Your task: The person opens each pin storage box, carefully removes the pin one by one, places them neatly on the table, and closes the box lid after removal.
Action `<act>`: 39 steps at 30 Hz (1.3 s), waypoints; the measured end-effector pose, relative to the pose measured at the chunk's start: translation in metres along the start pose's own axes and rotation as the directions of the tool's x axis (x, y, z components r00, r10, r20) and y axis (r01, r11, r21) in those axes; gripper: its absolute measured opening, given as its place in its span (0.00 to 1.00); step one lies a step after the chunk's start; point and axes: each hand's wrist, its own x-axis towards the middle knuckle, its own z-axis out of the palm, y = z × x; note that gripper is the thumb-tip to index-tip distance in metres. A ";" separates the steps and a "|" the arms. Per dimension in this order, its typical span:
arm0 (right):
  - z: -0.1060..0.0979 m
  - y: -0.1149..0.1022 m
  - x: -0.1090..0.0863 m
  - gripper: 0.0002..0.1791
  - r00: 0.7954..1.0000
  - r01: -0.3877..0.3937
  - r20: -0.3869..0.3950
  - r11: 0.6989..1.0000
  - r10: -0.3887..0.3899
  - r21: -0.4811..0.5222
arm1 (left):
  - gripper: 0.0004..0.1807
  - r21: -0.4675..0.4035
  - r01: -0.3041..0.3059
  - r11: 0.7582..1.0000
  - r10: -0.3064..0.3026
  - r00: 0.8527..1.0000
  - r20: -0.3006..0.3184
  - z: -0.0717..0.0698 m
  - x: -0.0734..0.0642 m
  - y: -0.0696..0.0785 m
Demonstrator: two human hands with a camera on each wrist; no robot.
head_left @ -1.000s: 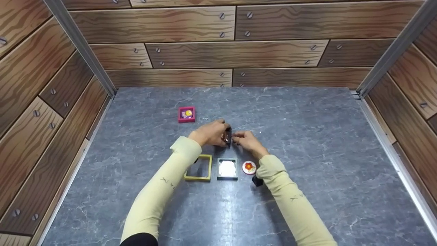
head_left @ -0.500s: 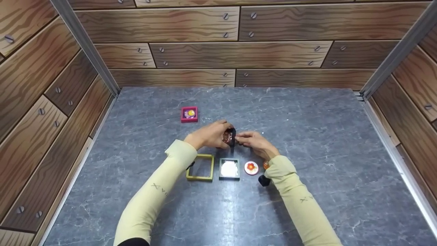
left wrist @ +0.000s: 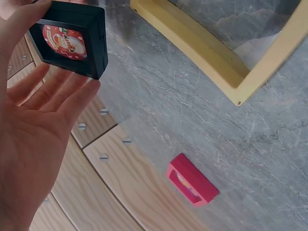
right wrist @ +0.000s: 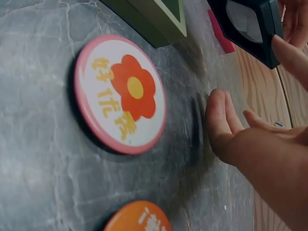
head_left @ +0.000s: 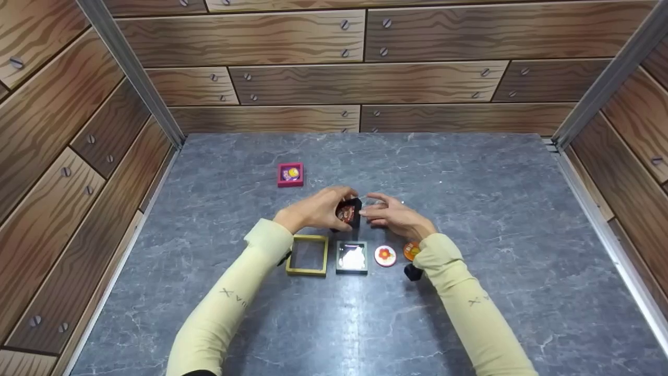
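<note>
My left hand (head_left: 317, 210) holds a small dark display frame (left wrist: 98, 41), stood up on edge, between thumb and fingers. Behind its clear film sits a round red badge (left wrist: 62, 41) with a white cartoon figure. Just to the right, my right hand (head_left: 399, 216) has its fingers spread, fingertips close beside the frame. Nearer my body lie a yellow display frame (head_left: 324, 256), a grey-green display frame (head_left: 352, 271), and a white badge (right wrist: 137, 96) with a red flower and pink rim. An orange badge (head_left: 410, 249) is partly hidden by the right cuff.
A small pink display frame (head_left: 290, 183) with a purple and yellow badge lies farther back on the left. Black wrist camera (head_left: 413, 272) shows under my right sleeve. Wood-patterned panels (head_left: 360, 83) wall in the grey marbled table (head_left: 496, 209) at the back and sides.
My right fingers, earlier bunched together at the frame's edge, have spread apart. The frame has turned slightly in my left hand, and more of the orange badge shows beside my right cuff.
</note>
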 end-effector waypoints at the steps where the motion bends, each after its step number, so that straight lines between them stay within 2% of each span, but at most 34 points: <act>1: -0.001 0.000 -0.001 0.47 1.000 -0.002 0.008 1.000 0.002 0.009 | 0.45 -0.014 -0.003 1.000 0.003 1.000 -0.005 0.000 -0.001 0.001; 9: -0.006 -0.001 -0.005 0.44 0.997 -0.001 0.077 0.991 -0.009 0.135 | 0.45 -0.174 -0.024 0.985 0.015 0.998 -0.054 -0.005 -0.006 0.008; 14: -0.007 0.002 -0.010 0.45 0.988 -0.011 0.152 0.975 -0.023 0.220 | 0.45 -0.200 -0.043 0.979 0.028 0.997 -0.073 -0.006 -0.007 0.015; 19: -0.008 0.003 -0.013 0.44 0.968 0.000 0.239 0.957 -0.072 0.289 | 0.44 -0.230 -0.069 0.971 0.053 0.996 -0.076 -0.006 -0.007 0.020; 23: -0.006 0.003 -0.014 0.42 0.959 0.007 0.262 0.931 -0.110 0.365 | 0.43 -0.243 -0.093 0.966 0.074 0.994 -0.085 -0.007 -0.005 0.022; 27: -0.003 0.004 -0.014 0.30 0.958 0.028 0.251 0.913 -0.142 0.408 | 0.43 -0.243 -0.114 0.963 0.093 0.991 -0.097 -0.006 -0.004 0.023; 30: -0.003 0.006 -0.015 0.18 0.960 0.042 0.237 0.912 -0.150 0.408 | 0.43 -0.251 -0.124 0.960 0.102 0.990 -0.096 -0.005 -0.004 0.023; 32: -0.003 0.007 -0.016 0.14 0.960 0.043 0.235 0.911 -0.151 0.410 | 0.44 -0.252 -0.130 0.959 0.109 0.989 -0.097 -0.004 -0.005 0.022; 35: -0.002 0.009 -0.017 0.18 0.956 0.039 0.250 0.912 -0.153 0.409 | 0.45 -0.239 -0.138 0.961 0.114 0.987 -0.112 -0.002 -0.007 0.020; 39: 0.000 0.012 -0.019 0.30 0.946 0.029 0.285 0.914 -0.157 0.405 | 0.48 -0.208 -0.140 0.968 0.113 0.984 -0.137 0.000 -0.015 0.018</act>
